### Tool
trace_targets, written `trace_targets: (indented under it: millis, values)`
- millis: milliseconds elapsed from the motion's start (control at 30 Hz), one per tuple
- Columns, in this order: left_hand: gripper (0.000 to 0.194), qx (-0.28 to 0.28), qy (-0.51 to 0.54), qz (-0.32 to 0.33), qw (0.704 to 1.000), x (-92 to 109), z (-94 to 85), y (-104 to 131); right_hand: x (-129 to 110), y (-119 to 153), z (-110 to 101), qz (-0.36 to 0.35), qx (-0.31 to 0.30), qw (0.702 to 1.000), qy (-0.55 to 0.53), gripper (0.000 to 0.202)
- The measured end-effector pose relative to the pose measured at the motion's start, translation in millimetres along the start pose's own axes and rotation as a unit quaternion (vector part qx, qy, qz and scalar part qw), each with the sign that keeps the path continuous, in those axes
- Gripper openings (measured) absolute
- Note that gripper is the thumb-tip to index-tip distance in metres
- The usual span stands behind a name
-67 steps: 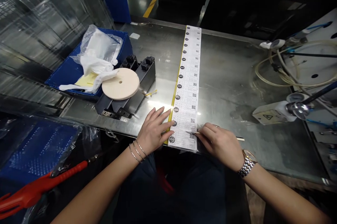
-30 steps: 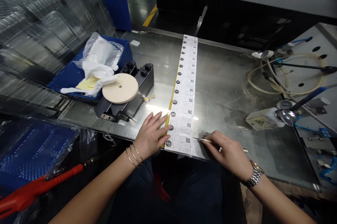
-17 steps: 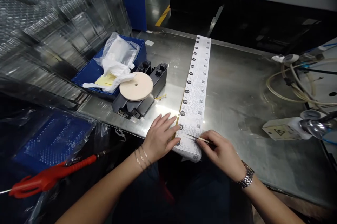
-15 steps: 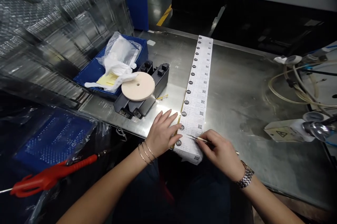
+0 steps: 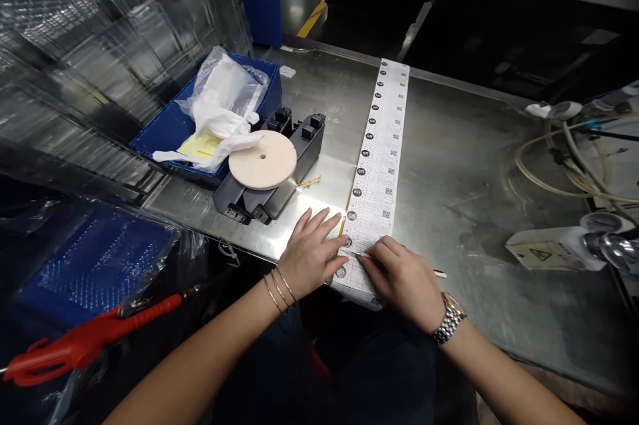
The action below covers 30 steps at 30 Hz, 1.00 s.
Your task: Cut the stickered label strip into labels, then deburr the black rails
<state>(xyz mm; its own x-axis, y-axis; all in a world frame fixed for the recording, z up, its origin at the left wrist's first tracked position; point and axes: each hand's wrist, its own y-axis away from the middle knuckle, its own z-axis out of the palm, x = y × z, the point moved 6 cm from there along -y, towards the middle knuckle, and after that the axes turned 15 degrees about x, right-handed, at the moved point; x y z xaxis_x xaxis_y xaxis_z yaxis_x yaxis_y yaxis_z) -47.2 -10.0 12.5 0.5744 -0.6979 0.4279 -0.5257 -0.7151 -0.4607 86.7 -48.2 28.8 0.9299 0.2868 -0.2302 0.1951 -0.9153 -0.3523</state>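
A long strip of white printed sheets (image 5: 377, 175) runs across the metal table, with dark round marks down its left side and small square codes down its right. My left hand (image 5: 312, 252) lies flat with fingers spread at the strip's left edge, thumb and a fingertip touching the paper near its front end. In my right hand (image 5: 407, 278) is a slim, pen-like tool (image 5: 439, 274), pinched between thumb and fingers. Its thin tip meets the paper beside my left fingertips. The tool's exact kind is unclear.
A pale round disc (image 5: 262, 158) rests on black plastic parts (image 5: 307, 145). Behind them stands a blue bin (image 5: 272, 85) with white gloves and plastic bags. A red air gun (image 5: 94, 342) is at lower left; tubes (image 5: 529, 165) and a metal fixture (image 5: 559, 248) are at right.
My right hand has shifted left and slightly up over the strip, bringing the tool's tip nearer my left fingertips. My left hand stays nearly in place. The camera view has moved a little.
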Motion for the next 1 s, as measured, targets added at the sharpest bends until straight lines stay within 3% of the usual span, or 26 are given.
trace_targets:
  millis: [233, 700, 1000]
  values:
    - [0.031, 0.004, 0.004, -0.001, 1.000, -0.3, -0.5, 0.3, -0.8, 0.8, -3.3, -0.024, 0.009, 0.999, 0.036, 0.024]
    - [0.027, 0.035, -0.004, 0.019, 0.999, -1.0, -1.2, -0.4, 37.6, 31.7, -29.2, -0.015, -0.010, 0.998, 0.057, 0.029]
    - [0.027, 0.034, -0.010, 0.027, 0.999, 0.6, -3.1, -2.1, 49.5, 40.4, -32.1, 0.004, -0.007, 0.999, 0.035, 0.031]
